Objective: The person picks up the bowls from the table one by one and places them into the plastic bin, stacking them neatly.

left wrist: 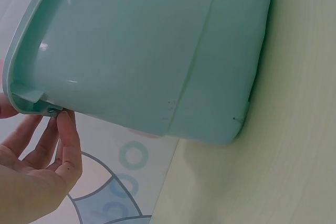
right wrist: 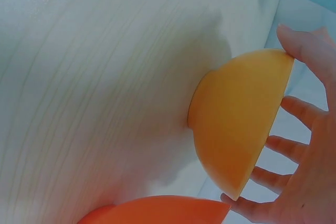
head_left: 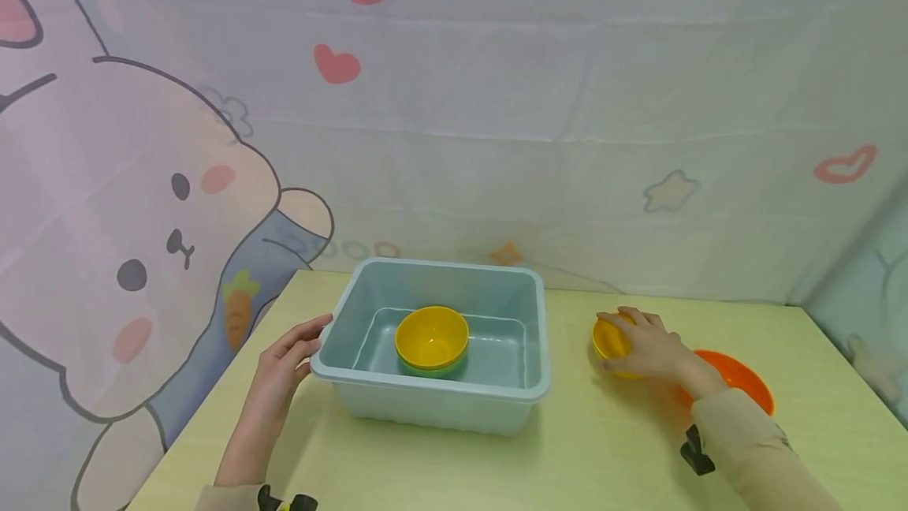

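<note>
A pale blue-green plastic bin (head_left: 433, 400) stands on the table, with a yellow bowl (head_left: 431, 337) nested in a green bowl (head_left: 434, 370) inside it. My left hand (head_left: 285, 361) holds the bin's left rim; in the left wrist view, fingers (left wrist: 68, 142) curl under the rim's corner. Right of the bin, my right hand (head_left: 649, 347) spans another yellow bowl (right wrist: 241, 119), thumb and fingertips on opposite sides of its rim. I cannot tell whether that bowl touches the table. Just beside it sits an orange bowl (head_left: 738, 378), partly hidden by my right wrist.
The light wooden table (head_left: 589, 456) ends at a cloth backdrop (head_left: 496, 140) printed with a rabbit, hearts and stars. Table surface lies between the bin and the right-hand bowls, and in front of the bin.
</note>
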The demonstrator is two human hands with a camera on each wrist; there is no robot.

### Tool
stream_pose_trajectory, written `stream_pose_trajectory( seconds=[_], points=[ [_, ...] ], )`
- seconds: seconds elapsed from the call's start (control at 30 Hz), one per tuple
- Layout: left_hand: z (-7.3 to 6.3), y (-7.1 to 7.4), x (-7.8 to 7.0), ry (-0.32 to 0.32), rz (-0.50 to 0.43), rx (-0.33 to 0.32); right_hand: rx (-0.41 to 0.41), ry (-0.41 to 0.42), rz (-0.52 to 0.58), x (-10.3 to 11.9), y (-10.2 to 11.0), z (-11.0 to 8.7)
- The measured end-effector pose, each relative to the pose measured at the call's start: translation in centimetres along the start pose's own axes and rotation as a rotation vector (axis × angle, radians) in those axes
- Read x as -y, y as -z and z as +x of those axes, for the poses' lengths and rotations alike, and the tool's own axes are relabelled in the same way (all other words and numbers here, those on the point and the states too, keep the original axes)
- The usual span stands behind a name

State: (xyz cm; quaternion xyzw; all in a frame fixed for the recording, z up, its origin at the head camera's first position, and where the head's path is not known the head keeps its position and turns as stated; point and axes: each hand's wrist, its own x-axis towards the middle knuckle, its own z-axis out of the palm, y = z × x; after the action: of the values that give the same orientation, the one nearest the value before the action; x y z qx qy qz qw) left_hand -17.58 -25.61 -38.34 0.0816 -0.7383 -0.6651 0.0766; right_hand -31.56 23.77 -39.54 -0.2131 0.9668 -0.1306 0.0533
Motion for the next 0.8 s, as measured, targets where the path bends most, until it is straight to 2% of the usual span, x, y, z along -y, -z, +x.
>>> stream_pose_trajectory(
  seconds=[0.43,0.8],
  points=[
    [0.05,-0.13,-0.09,-0.013,-0.006,-0.007,0.031,-0.019,0.001,-0.08,0.35,0.35],
    [-0.06,-0.06,-0.04,-0.005,-0.009,-0.008,0.004,-0.015,-0.003,-0.28,0.18,0.40]
  ],
)
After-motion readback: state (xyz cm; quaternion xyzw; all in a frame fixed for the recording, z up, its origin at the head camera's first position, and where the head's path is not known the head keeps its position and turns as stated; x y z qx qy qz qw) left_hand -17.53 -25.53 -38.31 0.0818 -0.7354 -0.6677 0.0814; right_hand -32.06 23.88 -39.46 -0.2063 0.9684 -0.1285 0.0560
